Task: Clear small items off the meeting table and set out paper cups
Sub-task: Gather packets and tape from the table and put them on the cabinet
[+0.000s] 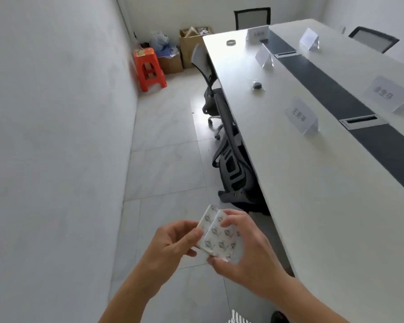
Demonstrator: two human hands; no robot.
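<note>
Both hands grip one white packet (217,236): the left hand (173,241) pinches its left edge and the right hand (245,248) curls round its right side. It is printed with grey leaf motifs and held over the floor, just beside the meeting table (313,183). On the table stand five name cards (301,116), plus two small round items, a grey ring (231,42) and a dark disc (257,85). Four chairs (231,159) surround it.

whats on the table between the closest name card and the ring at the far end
In the head view, one small black round item lies between the name card and the ring.
</note>
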